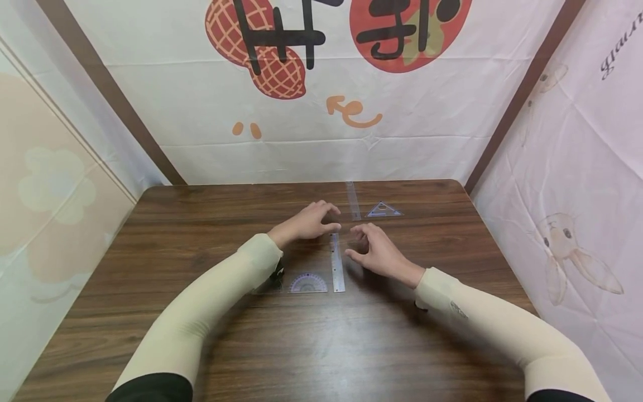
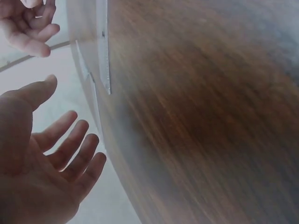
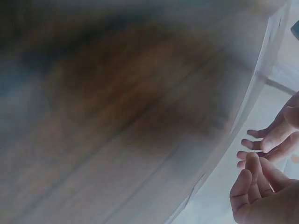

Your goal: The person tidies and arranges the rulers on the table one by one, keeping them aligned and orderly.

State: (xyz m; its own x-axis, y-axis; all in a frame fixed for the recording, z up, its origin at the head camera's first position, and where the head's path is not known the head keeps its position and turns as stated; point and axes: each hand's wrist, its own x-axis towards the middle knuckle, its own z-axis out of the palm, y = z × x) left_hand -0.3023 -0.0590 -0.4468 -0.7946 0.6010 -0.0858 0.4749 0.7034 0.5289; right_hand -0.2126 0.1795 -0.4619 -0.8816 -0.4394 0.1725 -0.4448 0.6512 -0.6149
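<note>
A clear straight ruler (image 1: pixel 338 268) lies lengthwise on the wooden table, between and below my hands. My left hand (image 1: pixel 312 220) hovers beyond its far end with fingers loosely bent and nothing in them. On the other side my right hand (image 1: pixel 378 251) hovers near the ruler, thumb and fingers apart and holding nothing. A clear protractor (image 1: pixel 308 283) lies left of the ruler's near end. In the left wrist view, the left hand (image 2: pixel 51 163) has its fingers spread. In the right wrist view, the right hand (image 3: pixel 261 191) shows bent fingers.
A second clear ruler (image 1: pixel 354 202) and a triangular set square (image 1: pixel 384 210) lie near the table's back edge. A faint transparent edge shows beneath the left forearm; its kind is unclear. Printed cloth walls (image 1: pixel 321 159) surround the table (image 1: pixel 321 346) at the back and sides.
</note>
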